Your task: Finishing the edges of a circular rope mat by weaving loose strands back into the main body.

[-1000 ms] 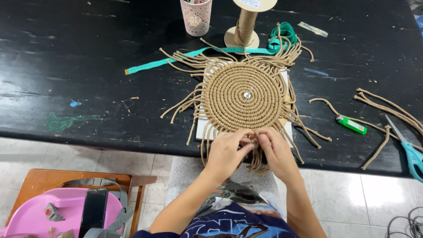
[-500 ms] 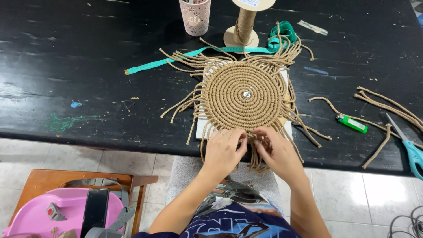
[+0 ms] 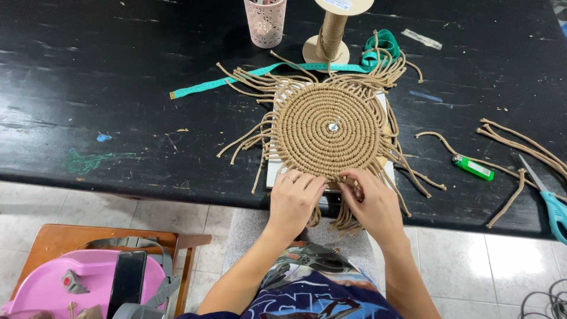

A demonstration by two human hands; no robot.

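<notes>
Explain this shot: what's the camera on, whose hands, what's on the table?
One view, from a camera worn on a person's head, looking down. No machine: the left hand and right hand are the wearer's own, both pinching cords at the near edge of a round tan woven cord mat pinned at its centre on a board. On the black table: a teal tape measure, a cord spool, a pink cup, a green lighter, blue scissors, and loose cords.

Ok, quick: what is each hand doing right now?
Left hand: fingers curled, pressing the near edge of the round tan coiled-cord mat.
Right hand: pinching loose tan fringe cords at that edge.
</notes>
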